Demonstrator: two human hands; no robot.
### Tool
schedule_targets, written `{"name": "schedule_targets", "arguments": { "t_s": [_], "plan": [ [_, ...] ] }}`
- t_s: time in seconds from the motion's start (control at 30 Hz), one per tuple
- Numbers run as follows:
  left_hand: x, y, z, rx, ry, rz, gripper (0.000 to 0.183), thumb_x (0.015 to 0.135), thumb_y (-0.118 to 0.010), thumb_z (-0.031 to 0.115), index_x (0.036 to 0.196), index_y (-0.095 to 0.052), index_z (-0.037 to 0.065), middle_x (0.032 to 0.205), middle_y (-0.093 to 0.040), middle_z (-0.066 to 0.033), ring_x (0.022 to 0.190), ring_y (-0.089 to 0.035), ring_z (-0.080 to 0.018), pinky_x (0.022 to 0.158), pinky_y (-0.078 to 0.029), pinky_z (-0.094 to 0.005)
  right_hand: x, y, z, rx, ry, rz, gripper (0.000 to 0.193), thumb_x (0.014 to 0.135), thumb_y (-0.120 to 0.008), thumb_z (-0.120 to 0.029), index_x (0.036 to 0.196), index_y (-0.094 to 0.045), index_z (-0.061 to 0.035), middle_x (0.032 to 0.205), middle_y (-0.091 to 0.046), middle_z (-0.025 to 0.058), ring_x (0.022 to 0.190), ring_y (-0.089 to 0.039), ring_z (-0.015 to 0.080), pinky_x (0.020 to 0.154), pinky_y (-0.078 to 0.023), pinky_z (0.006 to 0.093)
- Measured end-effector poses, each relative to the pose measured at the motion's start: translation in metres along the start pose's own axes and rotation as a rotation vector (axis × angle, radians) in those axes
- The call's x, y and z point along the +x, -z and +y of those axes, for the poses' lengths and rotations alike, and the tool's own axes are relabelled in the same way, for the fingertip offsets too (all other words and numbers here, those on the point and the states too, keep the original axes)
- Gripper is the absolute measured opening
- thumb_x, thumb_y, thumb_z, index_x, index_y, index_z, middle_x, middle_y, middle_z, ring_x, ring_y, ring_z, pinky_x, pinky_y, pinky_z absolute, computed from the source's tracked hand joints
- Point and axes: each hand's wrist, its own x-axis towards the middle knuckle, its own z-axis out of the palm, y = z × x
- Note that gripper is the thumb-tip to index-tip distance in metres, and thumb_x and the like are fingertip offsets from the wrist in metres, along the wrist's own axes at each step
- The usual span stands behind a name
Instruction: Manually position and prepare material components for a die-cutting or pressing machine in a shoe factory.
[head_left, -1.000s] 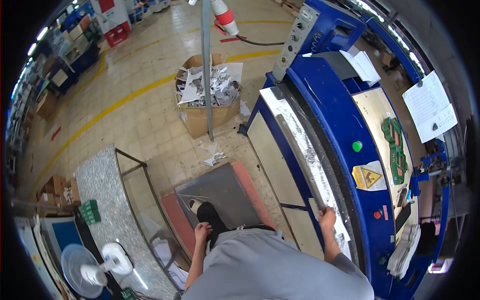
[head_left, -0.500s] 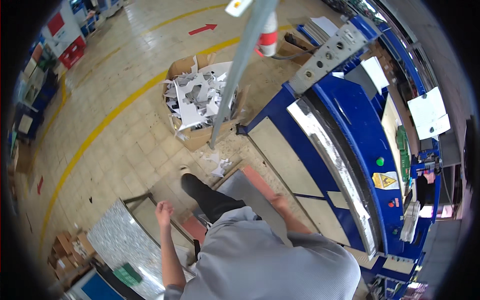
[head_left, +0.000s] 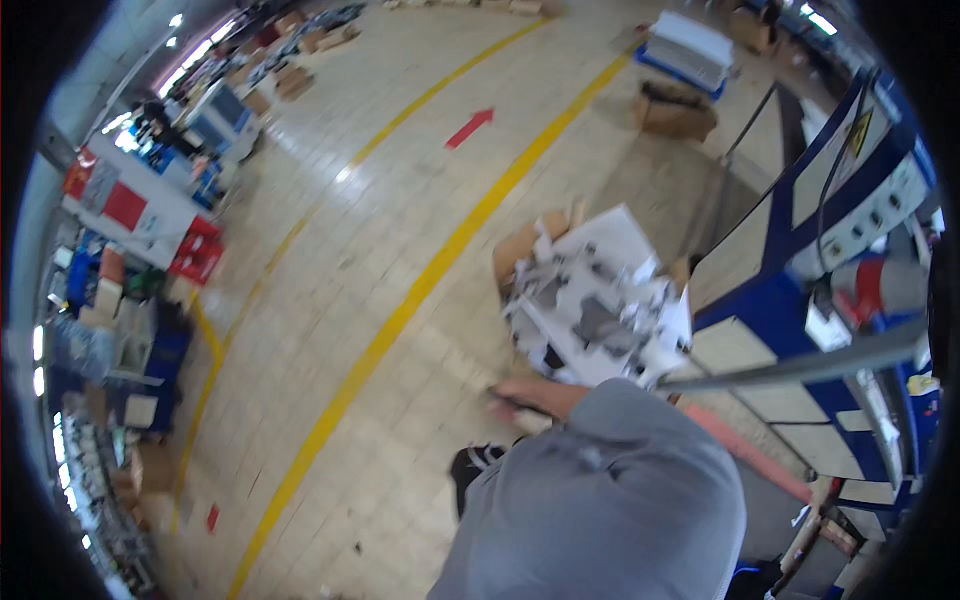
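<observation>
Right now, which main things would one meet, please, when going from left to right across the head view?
White-and-red cabinet, red floor arrow, open carton of white and grey scraps, blue machine with cream panels.

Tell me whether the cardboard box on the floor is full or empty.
Full, as far as shows: the cardboard box is heaped with white and grey scraps up to its rim.

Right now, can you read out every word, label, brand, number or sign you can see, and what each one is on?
No words, brands or numbers are readable.
Red arrow, no text: on the floor.
Yellow sign: on the blue machine, too small to read.
Any lettering on the white cabinet: too blurred to read.
</observation>
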Motion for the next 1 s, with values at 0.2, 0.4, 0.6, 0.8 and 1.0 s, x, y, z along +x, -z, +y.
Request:
{"name": "schedule_targets", "arguments": {
  "t_s": [0.2,0.4,0.6,0.8,1.0],
  "plan": [
    [0.401,-0.016,-0.071,-0.156,0.007,-0.002,0.030,0.086,-0.053,0.018,0.110,-0.055,0.000,0.087,-0.063,-0.0087,0.070,-0.061,-0.0159,0.056,-0.049,-0.0306,0.148,-0.087,-0.311,-0.768,0.591,-0.110,0.038,0.089,-0.047,-0.031,0.072,-0.062,-0.0006,0.065,-0.063,0.0072,0.060,-0.059,0.0172,0.059,-0.047,0.0333],
    [0.753,0.023,-0.045,-0.077,0.066,-0.228,0.033,0.084,-0.053,0.015,0.112,-0.055,-0.004,0.088,-0.064,-0.0112,0.070,-0.062,-0.0162,0.055,-0.051,-0.0317,0.249,0.130,-0.234,-1.045,0.402,0.932,0.031,0.085,-0.045,-0.022,0.080,-0.067,-0.0003,0.066,-0.064,0.0134,0.064,-0.062,0.0270,0.062,-0.048,0.0399],
    [1.117,0.033,0.063,0.197,-0.201,-0.274,0.008,0.087,-0.056,0.013,0.090,-0.058,0.006,0.071,-0.059,-0.0069,0.057,-0.058,-0.0152,0.048,-0.048,-0.0274,0.036,0.232,-0.243,0.090,-0.128,0.605,0.045,0.089,-0.052,-0.052,0.086,-0.066,-0.0090,0.073,-0.067,0.0035,0.062,-0.063,0.0150,0.056,-0.049,0.0276],
    [1.330,-0.154,0.252,-0.460,-0.257,-0.159,0.012,0.093,-0.045,0.019,0.090,-0.052,0.010,0.072,-0.055,-0.0030,0.056,-0.052,-0.0122,0.042,-0.043,-0.0254,-0.017,0.334,-0.306,0.654,0.350,0.648,0.046,0.090,-0.053,-0.050,0.079,-0.057,-0.0053,0.071,-0.061,0.0059,0.067,-0.064,0.0179,0.067,-0.054,0.0311],
    [1.236,-0.442,0.364,0.123,0.156,-1.341,0.018,0.084,-0.052,0.029,0.088,-0.062,0.014,0.077,-0.060,-0.0018,0.065,-0.056,-0.0159,0.054,-0.045,-0.0320,0.031,0.451,-0.462,-0.034,0.532,0.835,0.041,0.089,-0.055,-0.037,0.111,-0.062,-0.0027,0.093,-0.064,0.0074,0.081,-0.059,0.0172,0.072,-0.048,0.0326]
  ]
}}
